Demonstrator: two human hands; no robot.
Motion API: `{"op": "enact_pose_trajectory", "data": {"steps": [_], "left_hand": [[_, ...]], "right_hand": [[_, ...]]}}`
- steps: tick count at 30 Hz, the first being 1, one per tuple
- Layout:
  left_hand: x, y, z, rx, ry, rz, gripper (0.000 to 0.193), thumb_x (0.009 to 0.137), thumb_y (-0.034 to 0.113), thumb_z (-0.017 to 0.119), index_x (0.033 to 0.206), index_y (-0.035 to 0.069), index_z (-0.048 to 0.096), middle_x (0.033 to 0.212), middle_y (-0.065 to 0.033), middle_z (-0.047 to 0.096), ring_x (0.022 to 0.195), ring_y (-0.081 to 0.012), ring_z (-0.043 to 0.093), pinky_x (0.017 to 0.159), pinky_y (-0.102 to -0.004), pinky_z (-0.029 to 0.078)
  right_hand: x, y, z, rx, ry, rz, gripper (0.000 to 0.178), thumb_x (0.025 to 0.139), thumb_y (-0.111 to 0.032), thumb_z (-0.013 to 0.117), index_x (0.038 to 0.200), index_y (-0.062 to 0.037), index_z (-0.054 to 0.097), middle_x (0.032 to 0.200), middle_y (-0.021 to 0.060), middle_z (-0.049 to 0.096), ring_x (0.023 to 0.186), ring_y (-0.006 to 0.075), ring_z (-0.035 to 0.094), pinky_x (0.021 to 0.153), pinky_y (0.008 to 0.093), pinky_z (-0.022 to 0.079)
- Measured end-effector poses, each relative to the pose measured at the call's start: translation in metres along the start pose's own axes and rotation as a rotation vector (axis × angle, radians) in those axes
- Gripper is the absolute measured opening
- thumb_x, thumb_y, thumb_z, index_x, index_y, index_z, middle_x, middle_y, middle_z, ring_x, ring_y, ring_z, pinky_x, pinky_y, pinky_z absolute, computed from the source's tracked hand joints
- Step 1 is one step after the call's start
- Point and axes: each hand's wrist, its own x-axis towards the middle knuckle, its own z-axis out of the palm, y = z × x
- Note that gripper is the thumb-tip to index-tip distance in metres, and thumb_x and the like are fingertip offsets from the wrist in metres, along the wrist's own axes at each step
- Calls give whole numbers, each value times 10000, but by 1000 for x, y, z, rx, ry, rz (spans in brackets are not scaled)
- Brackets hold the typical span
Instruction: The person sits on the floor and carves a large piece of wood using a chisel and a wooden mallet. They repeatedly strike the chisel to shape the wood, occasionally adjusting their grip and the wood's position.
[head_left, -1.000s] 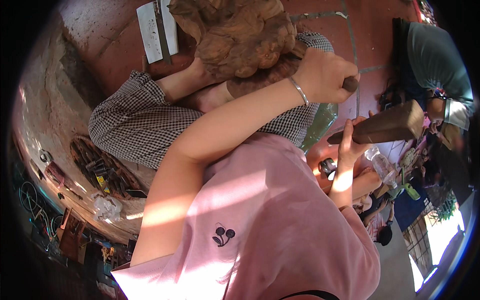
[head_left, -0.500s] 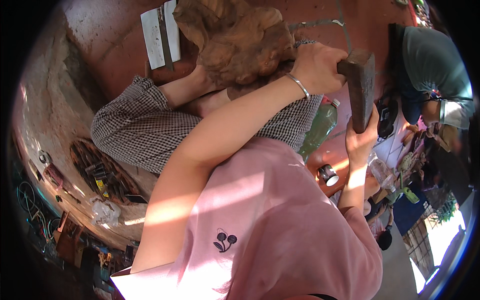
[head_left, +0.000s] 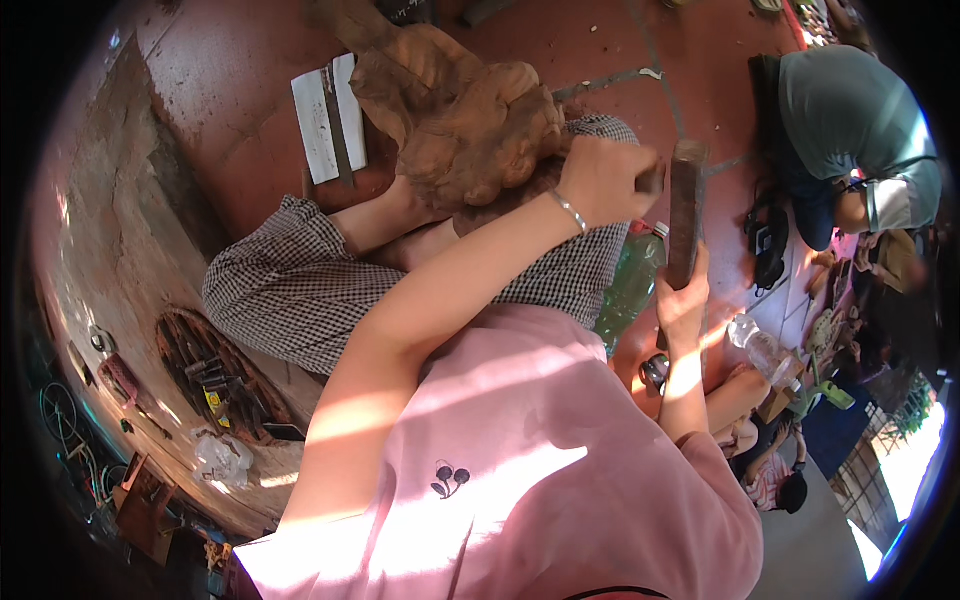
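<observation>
A gnarled brown wood carving (head_left: 470, 120) with rounded lumps rests by my legs at the upper middle. My left hand (head_left: 605, 180), a bracelet at its wrist, is closed in a fist beside the carving's right side. A dark butt end (head_left: 650, 181) of some tool pokes out of that fist; the rest of it is hidden. My right hand (head_left: 685, 300) grips the lower end of a thick, squared wooden bar (head_left: 686, 210), held upright. A small gap separates the bar from the tool's butt.
A green plastic bottle (head_left: 632, 280) is beside my right knee, near a dark cup (head_left: 655, 372). White paper with a dark strip (head_left: 335, 120) lies on the tiles. Chisel-like tools fill a basket (head_left: 215, 370) at left. Another person (head_left: 850, 130) crouches at right.
The wooden bar has swung left and down, from tilted to nearly upright, and parted from the tool's butt in view. My left hand has shifted slightly left and down.
</observation>
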Motion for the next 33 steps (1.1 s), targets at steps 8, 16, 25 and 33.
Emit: {"op": "enact_pose_trajectory", "data": {"steps": [8, 16, 25, 33], "left_hand": [[-65, 84, -14, 158, -459, 32, 372, 687, 136, 686, 1017, 11, 568, 857, -108, 597, 554, -239, 640, 455, -340, 520], [-71, 44, -54, 884, -572, -148, 503, 749, 101, 637, 1235, -9, 565, 1318, -183, 582, 631, -241, 691, 540, -334, 560], [-73, 29, -53, 905, -514, -52, 435, 747, 67, 618, 1171, -24, 589, 1251, -191, 629, 652, -229, 703, 552, -319, 570], [-81, 35, -58, 919, -528, -70, 443, 763, 85, 607, 1197, -3, 587, 1288, -161, 623, 641, -242, 701, 554, -336, 568]], "right_hand": [[-42, 115, 76, 232, -180, 551, 522, 823, -159, 688, 1272, -20, 462, 1043, 125, 654, 935, 247, 635, 837, 357, 509], [-58, 144, 135, 53, -83, 504, 656, 818, -38, 588, 1419, -25, 327, 1221, 321, 584, 1150, 496, 546, 958, 490, 462], [-18, 140, 83, -434, 124, 139, 598, 797, -195, 707, 1341, -111, 472, 1228, 162, 557, 1166, 384, 534, 942, 487, 457], [18, 243, 24, -323, 74, 720, 830, 774, -437, 732, 1464, -143, 374, 1339, 196, 548, 1265, 368, 515, 1048, 471, 413]]}}
